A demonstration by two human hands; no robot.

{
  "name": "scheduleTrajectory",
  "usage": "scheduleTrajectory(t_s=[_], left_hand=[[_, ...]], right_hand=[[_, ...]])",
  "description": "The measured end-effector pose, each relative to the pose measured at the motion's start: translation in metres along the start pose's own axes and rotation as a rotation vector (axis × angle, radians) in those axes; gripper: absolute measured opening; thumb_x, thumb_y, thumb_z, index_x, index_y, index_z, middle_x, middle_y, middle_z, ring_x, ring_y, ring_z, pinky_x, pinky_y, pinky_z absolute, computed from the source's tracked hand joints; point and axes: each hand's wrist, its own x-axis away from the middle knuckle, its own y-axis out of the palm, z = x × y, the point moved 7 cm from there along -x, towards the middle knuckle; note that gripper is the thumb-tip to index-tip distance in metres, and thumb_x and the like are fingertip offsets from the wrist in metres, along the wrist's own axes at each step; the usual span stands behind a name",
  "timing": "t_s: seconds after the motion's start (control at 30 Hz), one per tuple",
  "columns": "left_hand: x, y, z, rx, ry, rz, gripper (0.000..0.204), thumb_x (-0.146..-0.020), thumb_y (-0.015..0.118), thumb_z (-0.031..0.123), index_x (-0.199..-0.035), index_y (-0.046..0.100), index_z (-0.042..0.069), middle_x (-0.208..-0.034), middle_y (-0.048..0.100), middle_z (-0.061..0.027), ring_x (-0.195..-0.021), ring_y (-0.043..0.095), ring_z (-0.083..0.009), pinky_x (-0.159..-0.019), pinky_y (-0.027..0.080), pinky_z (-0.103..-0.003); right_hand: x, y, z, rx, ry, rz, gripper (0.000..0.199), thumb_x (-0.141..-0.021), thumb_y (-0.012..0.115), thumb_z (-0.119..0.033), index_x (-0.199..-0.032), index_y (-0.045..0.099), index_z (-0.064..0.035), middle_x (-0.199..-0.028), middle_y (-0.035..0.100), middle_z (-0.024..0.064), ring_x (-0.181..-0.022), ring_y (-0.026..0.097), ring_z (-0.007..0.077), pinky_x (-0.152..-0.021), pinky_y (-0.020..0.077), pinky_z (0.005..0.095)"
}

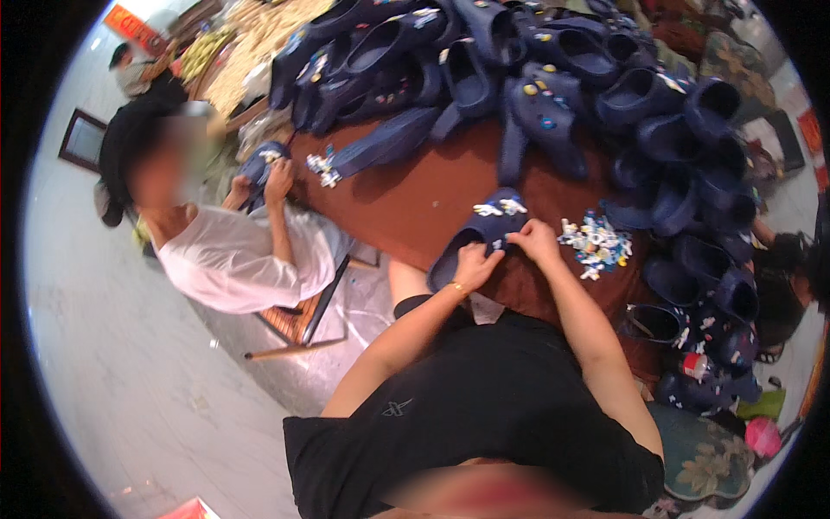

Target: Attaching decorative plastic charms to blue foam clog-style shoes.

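A dark blue foam clog (468, 238) lies at the near edge of the brown-covered table, with white figure-shaped charms (501, 208) fixed on its top. My left hand (477, 266) grips the clog by its near side, thumb pressed on the upper. Pinched together, the fingers of my right hand (534, 240) touch the clog's right side; whatever small piece they hold is hidden. Just right of that hand is a heap of small white, blue and yellow charms (596, 244) on the cloth.
Dark blue clogs (545, 112) are piled along the table's (389, 203) far and right sides. More charms (324, 167) lie at the left. A person in a white top (251, 259) sits left, handling another clog (261, 173). A red-labelled bottle (694, 366) is at the right.
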Motion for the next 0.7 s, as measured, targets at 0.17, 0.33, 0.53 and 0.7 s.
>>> scheduleTrajectory(t_s=[0.17,0.33,0.53,0.7], left_hand=[[0.005,-0.015,0.016,0.251,-0.103,0.07,0.036,-0.088,0.06,0.031,-0.087,0.064,-0.004,-0.083,0.065,-0.0216,-0.077,0.063,-0.0345,-0.069,0.048,-0.041],[0.003,-0.008,0.046,0.523,-0.342,-0.014,0.034,-0.093,0.057,0.028,-0.106,0.061,-0.003,-0.095,0.065,-0.0038,-0.085,0.056,-0.0125,-0.077,0.047,-0.031],[0.004,-0.01,0.104,0.272,-0.15,-0.146,0.035,-0.089,0.061,0.029,-0.085,0.056,-0.005,-0.076,0.058,-0.0218,-0.071,0.057,-0.0312,-0.064,0.044,-0.042],[0.004,-0.03,0.142,0.556,-0.013,-0.034,0.019,-0.091,0.058,0.016,-0.1,0.058,-0.002,-0.082,0.061,-0.0112,-0.075,0.057,-0.016,-0.068,0.047,-0.032]], right_hand=[[0.078,0.027,0.02,-0.317,-0.041,-0.16,0.033,-0.077,0.073,-0.027,-0.096,0.064,-0.0014,-0.085,0.068,0.0116,-0.079,0.065,0.0206,-0.07,0.0511,0.0349],[0.116,0.048,-0.008,-0.322,-0.168,-0.485,0.077,-0.07,0.079,-0.035,-0.128,0.044,0.0023,-0.107,0.061,0.0173,-0.09,0.062,0.0227,-0.08,0.0499,0.0336],[0.12,0.036,-0.022,-0.7,-0.176,-0.289,0.068,-0.073,0.077,-0.031,-0.124,0.044,0.0018,-0.116,0.059,0.0202,-0.108,0.059,0.0307,-0.089,0.0476,0.0391],[0.11,0.014,-0.03,-0.701,-0.199,-0.072,0.075,-0.072,0.076,-0.029,-0.129,0.036,-0.0015,-0.108,0.061,0.0201,-0.102,0.062,0.0313,-0.086,0.0493,0.0389]])
